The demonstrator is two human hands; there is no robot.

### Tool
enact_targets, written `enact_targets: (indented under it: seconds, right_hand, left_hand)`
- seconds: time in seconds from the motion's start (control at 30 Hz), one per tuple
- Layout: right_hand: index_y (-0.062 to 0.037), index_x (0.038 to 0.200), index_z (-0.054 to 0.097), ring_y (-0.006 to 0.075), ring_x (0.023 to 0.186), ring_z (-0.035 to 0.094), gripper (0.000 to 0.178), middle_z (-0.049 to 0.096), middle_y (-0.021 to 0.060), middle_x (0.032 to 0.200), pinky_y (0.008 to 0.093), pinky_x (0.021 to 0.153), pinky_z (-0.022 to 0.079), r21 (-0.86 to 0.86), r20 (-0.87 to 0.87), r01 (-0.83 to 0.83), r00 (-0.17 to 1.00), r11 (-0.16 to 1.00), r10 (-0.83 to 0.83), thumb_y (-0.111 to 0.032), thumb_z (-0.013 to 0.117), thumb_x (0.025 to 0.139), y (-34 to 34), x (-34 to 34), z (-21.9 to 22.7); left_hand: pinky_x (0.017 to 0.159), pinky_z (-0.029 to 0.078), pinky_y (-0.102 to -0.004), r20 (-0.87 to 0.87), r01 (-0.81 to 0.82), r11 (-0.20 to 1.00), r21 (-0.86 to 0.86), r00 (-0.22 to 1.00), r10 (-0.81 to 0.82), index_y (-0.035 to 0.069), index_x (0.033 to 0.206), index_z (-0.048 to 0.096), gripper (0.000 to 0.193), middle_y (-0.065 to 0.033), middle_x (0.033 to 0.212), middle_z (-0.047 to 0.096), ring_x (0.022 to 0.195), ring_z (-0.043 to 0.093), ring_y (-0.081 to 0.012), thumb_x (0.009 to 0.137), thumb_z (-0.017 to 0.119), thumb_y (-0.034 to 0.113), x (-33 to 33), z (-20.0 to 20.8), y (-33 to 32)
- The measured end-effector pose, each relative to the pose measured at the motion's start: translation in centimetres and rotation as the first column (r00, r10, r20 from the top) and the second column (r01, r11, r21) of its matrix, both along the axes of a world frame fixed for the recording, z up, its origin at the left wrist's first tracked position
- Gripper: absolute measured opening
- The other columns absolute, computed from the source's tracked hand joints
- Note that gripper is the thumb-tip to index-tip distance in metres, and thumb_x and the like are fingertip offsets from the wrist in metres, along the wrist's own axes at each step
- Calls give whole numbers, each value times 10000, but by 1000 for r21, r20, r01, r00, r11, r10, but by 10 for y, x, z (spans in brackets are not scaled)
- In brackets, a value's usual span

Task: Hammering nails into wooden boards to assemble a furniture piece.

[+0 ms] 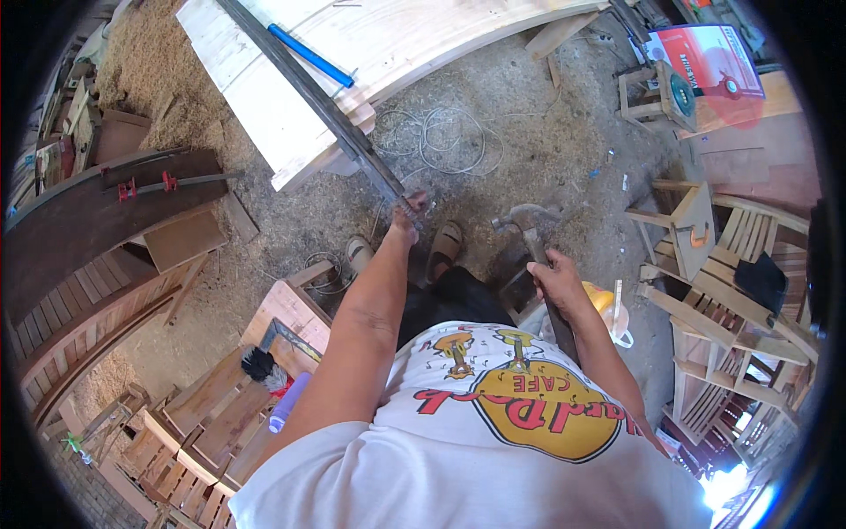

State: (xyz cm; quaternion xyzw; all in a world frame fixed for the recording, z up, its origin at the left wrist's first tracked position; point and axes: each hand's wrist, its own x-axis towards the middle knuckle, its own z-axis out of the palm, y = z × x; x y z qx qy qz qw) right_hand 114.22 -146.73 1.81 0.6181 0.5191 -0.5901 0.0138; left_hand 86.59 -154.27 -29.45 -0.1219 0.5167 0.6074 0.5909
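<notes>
My left hand [412,214] is closed round the near end of a long dark metal bar clamp [304,93]. The clamp runs away from me to the far left, across a pale wooden panel [423,40]. A blue rod-shaped tool [310,55] lies on the panel, just right of the clamp. On my right side, my right hand [560,280] grips a claw hammer [530,231] by its handle. The hammer's head points up and away from my body, apart from the panel and the clamp. My left fingers partly hide the clamp's end.
Loose cord [454,141] lies coiled on the dusty floor beyond my feet. Wooden chairs [736,304] are stacked on the right, near a small stool [656,95]. Dark wooden boards with a red clamp [128,189] stand on the left. Sawdust [163,70] is heaped at the far left.
</notes>
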Motion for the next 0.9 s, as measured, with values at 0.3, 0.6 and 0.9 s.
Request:
enact_targets:
  seconds: [0.3, 0.6, 0.9]
  right_hand:
    - [3, 982, 598, 112, 522, 536, 244, 565, 28, 669, 287, 481, 418, 13, -2, -72, 997, 997, 72, -208, 709, 932, 2, -1, 8]
    - [-1, 974, 577, 108, 504, 524, 261, 551, 18, 658, 289, 459, 408, 26, -42, -121, 992, 992, 122, -225, 708, 943, 15, -4, 2]
    - [-15, 959, 553, 108, 501, 529, 266, 547, 15, 645, 297, 455, 413, 47, -71, -209, 975, 977, 212, -229, 710, 942, 28, -29, 18]
  left_hand:
    - [705, 488, -339, 40, 61, 997, -55, 997, -59, 165, 1321, 621, 470, -12, 938, 625, 796, 613, -163, 920, 706, 394, 4, -28, -4]
    - [661, 478, -314, 48, -293, 954, 71, 956, 290, 147, 1217, 610, 386, -61, 961, 687, 789, 639, -182, 979, 654, 447, 11, 48, -28]
    - [868, 519, -406, 54, -323, 941, 98, 946, 319, 126, 1196, 591, 439, -120, 1050, 710, 944, 659, -275, 1086, 421, 515, 6, 146, -40]
